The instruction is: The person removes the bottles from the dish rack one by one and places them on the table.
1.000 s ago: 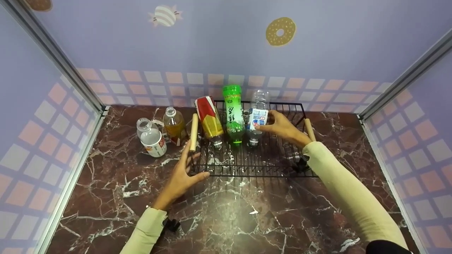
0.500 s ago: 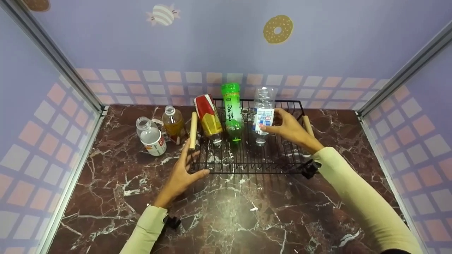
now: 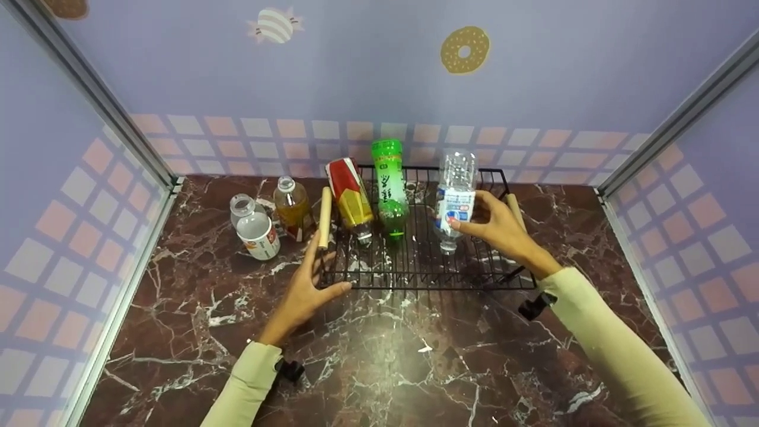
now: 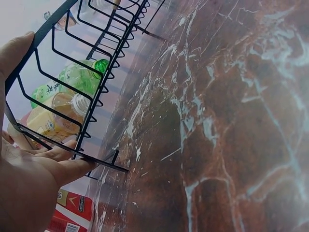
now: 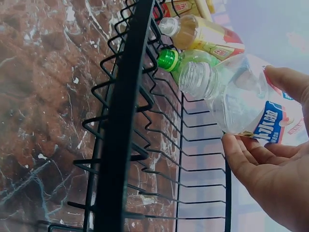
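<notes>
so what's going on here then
A person's right hand grips a clear bottle with a blue-and-white label, over a black wire rack, its neck toward them; whether it touches the wires is hard to tell. Their left hand holds the rack's left end. A red-and-yellow bottle and a green bottle rest in the rack, necks likewise. A white-labelled bottle and an amber bottle stand on the counter, left of the rack.

Likely small booth (image 3: 717, 178): printed wall panels (image 3: 379, 77), metal corner strips (image 3: 89, 77)
</notes>
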`<move>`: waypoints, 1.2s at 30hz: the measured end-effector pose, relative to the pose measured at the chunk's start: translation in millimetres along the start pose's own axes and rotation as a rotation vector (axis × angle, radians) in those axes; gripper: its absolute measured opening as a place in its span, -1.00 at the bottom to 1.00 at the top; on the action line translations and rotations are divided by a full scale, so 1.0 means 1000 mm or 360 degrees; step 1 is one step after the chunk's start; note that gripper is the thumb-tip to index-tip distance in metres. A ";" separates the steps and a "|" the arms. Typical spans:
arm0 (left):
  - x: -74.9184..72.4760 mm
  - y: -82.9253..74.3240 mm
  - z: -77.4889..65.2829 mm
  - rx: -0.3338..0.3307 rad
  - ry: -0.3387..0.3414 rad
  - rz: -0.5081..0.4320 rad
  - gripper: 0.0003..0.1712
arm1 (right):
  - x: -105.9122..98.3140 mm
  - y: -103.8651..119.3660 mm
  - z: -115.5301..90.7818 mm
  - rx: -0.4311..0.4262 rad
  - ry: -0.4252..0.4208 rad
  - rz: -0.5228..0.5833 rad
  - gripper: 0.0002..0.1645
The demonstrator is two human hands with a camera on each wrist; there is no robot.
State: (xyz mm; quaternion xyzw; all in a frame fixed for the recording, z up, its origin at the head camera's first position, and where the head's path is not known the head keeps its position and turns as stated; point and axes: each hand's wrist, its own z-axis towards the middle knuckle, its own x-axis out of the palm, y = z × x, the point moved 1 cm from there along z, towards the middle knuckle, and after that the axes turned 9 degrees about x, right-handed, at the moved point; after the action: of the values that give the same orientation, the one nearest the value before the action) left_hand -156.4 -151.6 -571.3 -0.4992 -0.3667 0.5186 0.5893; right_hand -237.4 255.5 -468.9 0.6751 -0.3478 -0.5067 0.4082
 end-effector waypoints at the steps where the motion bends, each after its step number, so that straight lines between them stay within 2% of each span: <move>1: 0.001 0.001 0.000 0.0002 0.0007 0.0004 0.48 | -0.001 -0.001 -0.004 0.0000 -0.0008 0.0005 -0.03; 6: 0.005 0.002 0.002 0.0048 0.0022 -0.0017 0.46 | -0.003 -0.005 -0.020 0.0056 -0.0078 -0.0031 -0.01; 17: 0.001 -0.001 0.003 0.0022 0.0015 -0.0018 0.49 | -0.004 -0.002 -0.034 -0.0017 -0.0140 -0.0116 0.01; 26: -0.001 0.002 0.001 0.0016 0.0000 -0.0006 0.47 | 0.002 0.004 -0.042 -0.0095 -0.0047 0.0067 -0.07; 36: -0.001 0.003 -0.001 0.0058 -0.0016 -0.0025 0.44 | 0.005 0.008 -0.047 -0.0200 -0.0042 0.0086 -0.08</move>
State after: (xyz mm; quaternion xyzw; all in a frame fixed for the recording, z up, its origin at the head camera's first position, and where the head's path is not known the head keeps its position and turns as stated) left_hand -156.5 -152.6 -573.9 -0.4829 -0.3640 0.5230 0.6007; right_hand -190.8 256.8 -456.8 0.6318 -0.3388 -0.5250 0.4586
